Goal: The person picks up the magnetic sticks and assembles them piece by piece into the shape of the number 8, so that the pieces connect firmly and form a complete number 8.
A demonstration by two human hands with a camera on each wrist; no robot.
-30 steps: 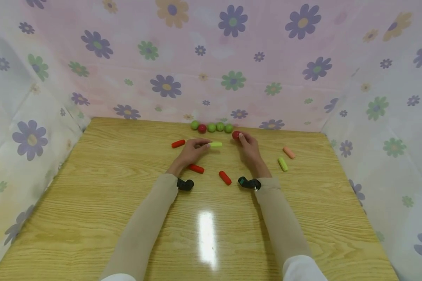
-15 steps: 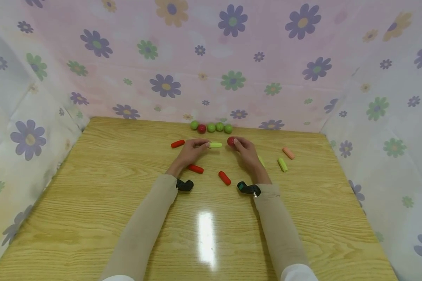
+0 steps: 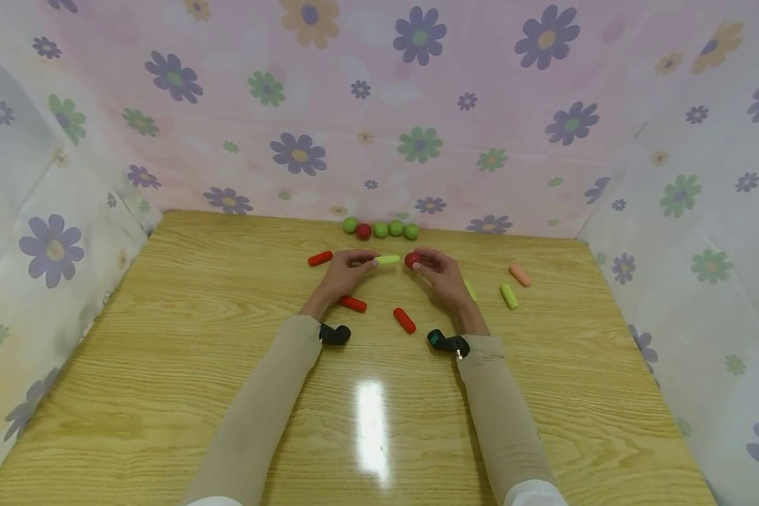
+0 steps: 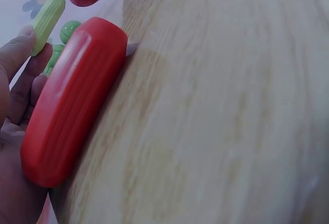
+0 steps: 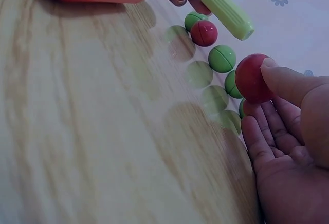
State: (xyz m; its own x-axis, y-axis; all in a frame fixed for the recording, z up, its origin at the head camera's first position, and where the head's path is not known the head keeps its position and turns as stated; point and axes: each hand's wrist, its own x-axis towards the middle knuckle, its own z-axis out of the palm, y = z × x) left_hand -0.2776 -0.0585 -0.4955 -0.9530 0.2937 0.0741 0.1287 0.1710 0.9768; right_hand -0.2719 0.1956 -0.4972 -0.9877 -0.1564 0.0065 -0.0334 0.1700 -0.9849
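Note:
My left hand (image 3: 344,275) pinches a light green ridged stick (image 3: 388,259) near one end, and its free end points right. A glossy red ball (image 3: 411,260) is between the thumb and fingers of my right hand (image 3: 445,278). In the right wrist view, the ball (image 5: 253,78) shows a small gap from the end of the stick (image 5: 227,12). Both pieces are held above the table. Close to my left wrist lies a red ridged stick (image 3: 354,304), which looms large in the left wrist view.
Several green balls (image 3: 381,230) and a red ball (image 3: 363,231) line the table's back edge. Other red sticks lie at left (image 3: 320,258) and centre (image 3: 405,320). Right of my right hand are a green stick (image 3: 509,296), an orange stick (image 3: 520,275) and a partly hidden green stick (image 3: 471,289).
My right hand has moved left and slightly nearer to me, bringing the red ball close to the green stick's free end. The left hand stays almost still.

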